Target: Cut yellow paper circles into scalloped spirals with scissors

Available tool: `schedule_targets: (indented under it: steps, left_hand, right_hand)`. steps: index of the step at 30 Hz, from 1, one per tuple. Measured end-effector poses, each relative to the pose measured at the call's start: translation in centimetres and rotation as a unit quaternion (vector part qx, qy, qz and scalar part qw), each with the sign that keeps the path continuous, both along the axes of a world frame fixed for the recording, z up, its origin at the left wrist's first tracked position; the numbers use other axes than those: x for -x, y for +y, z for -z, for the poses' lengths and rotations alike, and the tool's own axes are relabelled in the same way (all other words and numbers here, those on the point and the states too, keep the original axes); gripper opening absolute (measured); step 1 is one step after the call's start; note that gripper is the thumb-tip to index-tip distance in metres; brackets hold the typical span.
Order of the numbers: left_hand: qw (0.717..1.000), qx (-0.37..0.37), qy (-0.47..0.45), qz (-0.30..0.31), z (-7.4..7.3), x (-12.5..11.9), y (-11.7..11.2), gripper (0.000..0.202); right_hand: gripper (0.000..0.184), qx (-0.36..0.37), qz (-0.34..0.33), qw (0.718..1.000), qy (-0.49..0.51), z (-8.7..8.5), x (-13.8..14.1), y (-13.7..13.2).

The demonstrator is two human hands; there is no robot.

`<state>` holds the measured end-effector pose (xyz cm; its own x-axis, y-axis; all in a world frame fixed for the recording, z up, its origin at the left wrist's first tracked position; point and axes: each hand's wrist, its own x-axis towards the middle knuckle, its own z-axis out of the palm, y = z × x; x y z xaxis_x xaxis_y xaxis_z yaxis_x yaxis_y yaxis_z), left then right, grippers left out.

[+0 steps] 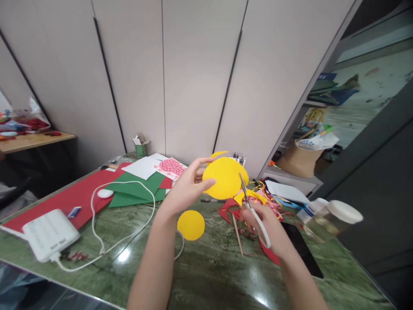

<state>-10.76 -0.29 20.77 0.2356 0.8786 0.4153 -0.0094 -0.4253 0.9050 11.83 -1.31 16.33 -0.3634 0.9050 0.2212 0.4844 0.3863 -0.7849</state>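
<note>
My left hand [190,183] pinches a yellow piece of paper [222,177], roughly oval, by its left side, thumb in front and fingers behind. White-handled scissors [258,224] are in my right hand [266,226], their blades at the paper's right edge. Another bit of yellow shows behind the top of the held paper. Below, a yellow paper circle [191,225] lies flat on the green marbled table [206,275]. Near my right hand are a wooden stick [238,237], red paper scraps [227,210] and a heap of coloured strips [274,206].
On the left lie red sheets [80,189], green sheets [132,193], a white box-shaped device [50,234] and its looping cable [142,230]. A lidded jar [332,221] and a dark tablet [301,249] are at the right. Cabinet doors [193,86] rise behind the table.
</note>
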Motion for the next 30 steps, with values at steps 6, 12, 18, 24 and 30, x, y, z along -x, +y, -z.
schedule_targets:
  steps: [6,12,18,24,30]
  left_hand:
    - [0.996,-0.012,-0.085,-0.026,0.3,-4.2,0.3,0.055]
    - [0.991,-0.067,0.030,-0.114,0.4,-4.7,-0.3,0.051]
    - [0.990,-0.080,0.082,-0.086,-0.2,-3.5,-0.7,0.048]
    - [0.987,-0.076,0.109,-0.085,-0.3,-3.0,-0.7,0.047]
    - [0.986,-0.079,0.127,-0.079,-0.6,-3.0,-0.7,0.043]
  right_hand:
    - [0.044,-0.058,0.045,0.996,0.052,0.3,-0.1,0.6]
    - [0.047,-0.069,0.016,0.997,0.020,-0.1,-0.7,0.5]
    - [0.052,-0.029,0.004,0.999,0.023,-0.5,-0.5,-0.2]
    - [0.051,-0.028,0.002,0.999,0.018,-0.5,-0.5,-0.3]
    - [0.048,-0.011,-0.005,1.000,0.012,-0.6,-1.0,0.2]
